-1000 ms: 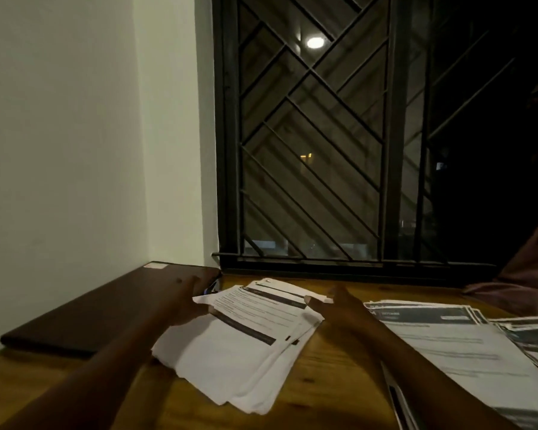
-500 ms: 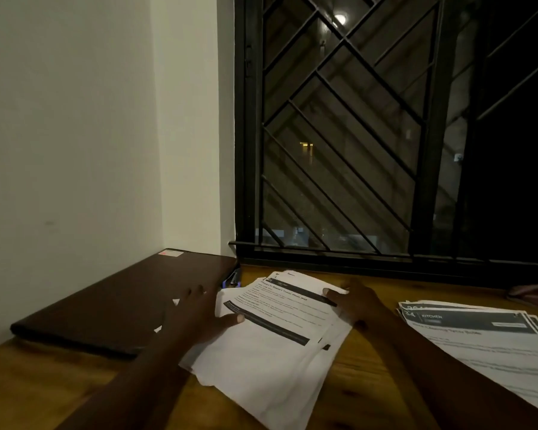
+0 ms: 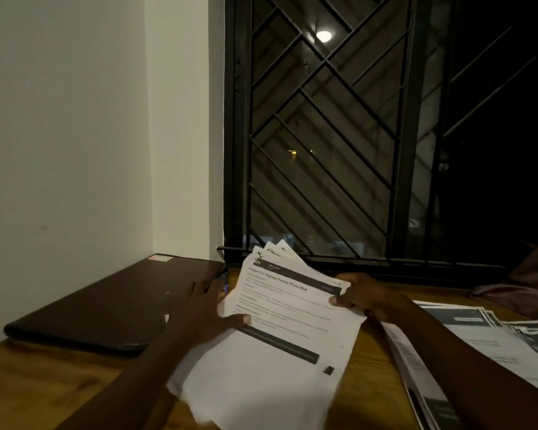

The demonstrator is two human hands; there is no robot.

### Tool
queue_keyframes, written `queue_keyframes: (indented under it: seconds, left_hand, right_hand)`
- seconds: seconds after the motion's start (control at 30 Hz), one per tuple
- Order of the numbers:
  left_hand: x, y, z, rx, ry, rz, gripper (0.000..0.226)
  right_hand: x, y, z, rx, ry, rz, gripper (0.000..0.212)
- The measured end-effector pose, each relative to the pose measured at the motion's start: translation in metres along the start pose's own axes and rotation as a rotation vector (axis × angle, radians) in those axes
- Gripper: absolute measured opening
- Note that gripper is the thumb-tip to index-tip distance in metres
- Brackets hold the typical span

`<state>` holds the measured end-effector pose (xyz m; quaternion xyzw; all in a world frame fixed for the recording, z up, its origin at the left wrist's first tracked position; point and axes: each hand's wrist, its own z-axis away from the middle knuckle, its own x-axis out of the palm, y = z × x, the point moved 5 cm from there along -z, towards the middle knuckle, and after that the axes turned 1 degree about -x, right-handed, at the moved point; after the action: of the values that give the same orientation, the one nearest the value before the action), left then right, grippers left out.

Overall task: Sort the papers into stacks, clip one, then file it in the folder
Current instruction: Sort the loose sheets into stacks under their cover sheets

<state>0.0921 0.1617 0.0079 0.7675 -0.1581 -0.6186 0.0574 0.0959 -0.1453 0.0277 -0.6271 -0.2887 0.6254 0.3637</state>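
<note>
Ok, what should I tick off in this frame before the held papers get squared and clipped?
1. Hands on the papers: ok. The right hand grips the right edge; the left hand has its thumb on the left edge.
2. Sheets aligned: not ok, the top corners fan out.
3. Clip at hand: cannot tell; a small blue thing by the folder is too dark to identify.
4. Folder open: not ok, it lies shut on the table, to the left.
5. Other stack kept apart: ok, bare table shows between it and the papers.
</note>
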Motion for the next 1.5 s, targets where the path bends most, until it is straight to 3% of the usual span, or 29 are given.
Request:
queue_keyframes:
  seconds: [0.07,0.17,0.27,0.33,0.37,0.43,0.5,0.67,0.77,0.93,1.07,1.2,1.33,1.5]
  left_hand:
    - [-0.019,0.02,0.001,0.096,0.041,0.18,0.107]
    - [-0.047,0.05,0.005,0.24,-0.106,0.735,0.048]
    - [-0.052,0.051,0.006,0.231,-0.196,0.947,0.037]
    - [-0.053,0.044,0.003,0.162,-0.082,1.058,0.026]
    - [-0.054,0.04,0.001,0.11,-0.009,1.125,0.023]
    - [-0.059,0.042,0.0,0.066,0.096,1.24,0.019]
    - [-0.07,0.049,0.0,0.094,0.197,1.279,0.017]
    - [-0.121,0.079,0.012,0.273,0.331,1.336,0.027]
    - [-0.149,0.091,0.014,0.326,0.325,1.444,0.029]
    - [-0.152,0.083,0.012,0.34,0.338,1.455,0.041]
    - [-0.135,0.07,0.01,0.313,0.288,1.295,0.053]
    - [-0.117,0.07,0.011,0.272,0.154,1.279,0.039]
    - [-0.087,0.066,0.009,0.16,0.087,1.37,0.043]
    - [-0.098,0.066,0.008,0.12,0.118,1.511,0.026]
  right_hand:
    - [-0.012,-0.001,0.005,-0.036,-0.024,-0.11,0.051]
    - [-0.021,-0.005,0.016,-0.128,0.004,-0.347,0.048]
    - [-0.024,-0.006,0.033,-0.245,0.195,-0.645,0.06]
    - [-0.013,0.002,0.04,-0.23,0.099,-0.91,0.079]
    - [-0.001,0.001,0.047,-0.208,-0.038,-0.986,0.077]
    - [0.02,-0.003,0.069,-0.21,-0.265,-0.934,0.047]
    - [0.03,-0.009,0.079,-0.254,-0.307,-0.872,0.038]
    - [-0.007,-0.059,0.078,-0.392,0.234,-0.773,0.017]
    - [-0.033,-0.104,0.091,-0.557,0.331,-0.66,0.026]
    - [-0.031,-0.119,0.1,-0.647,0.26,-0.674,0.032]
    - [-0.023,-0.104,0.095,-0.64,0.205,-0.619,0.027]
    - [-0.012,-0.093,0.086,-0.558,0.172,-0.626,0.024]
    - [0.016,-0.073,0.076,-0.442,0.113,-0.631,0.028]
    - [0.003,-0.09,0.077,-0.459,0.102,-0.757,0.021]
